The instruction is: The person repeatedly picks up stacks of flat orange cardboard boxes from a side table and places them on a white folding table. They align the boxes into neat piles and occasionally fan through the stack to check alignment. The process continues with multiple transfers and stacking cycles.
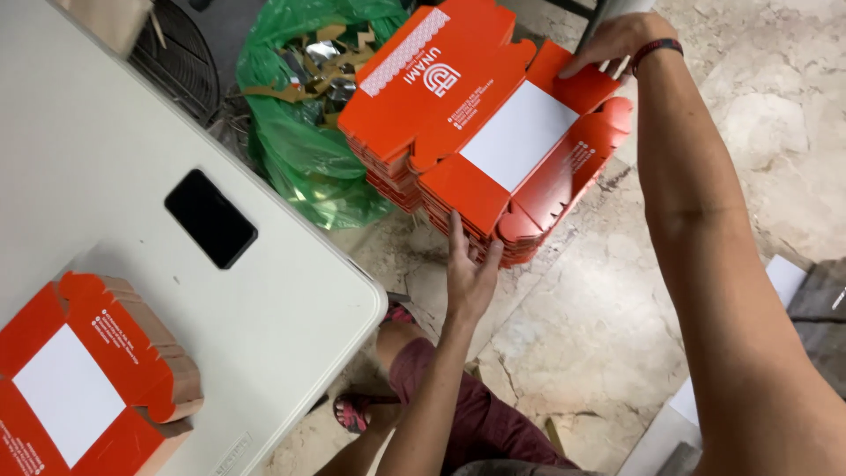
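Two stacks of flat orange cartons sit in my view, and both my hands are on the farther one. Nearest, at the lower left of the frame, a smaller pile of orange cartons [84, 392] with a white panel rests on the white surface [291, 308], and a black phone [210, 219] lies face up a little beyond it, well apart from the pile. Past the surface's rounded corner, my left hand [470, 273] reaches toward the middle of the frame, its fingers [458, 234] spread and pressed against the near edge of the stack of orange cartons [502, 141] on the marble floor [599, 326]; they touch it without closing around it. The top carton shows a white rectangle and lies skewed across the ones below. Farther off, at the upper right, my right hand [617, 40], a dark band on its wrist, lays its fingers over the far flap of that top carton, resting there rather than clenched. Behind the stack, at the top centre, a green plastic bag [300, 150] holds scraps of card and foil.
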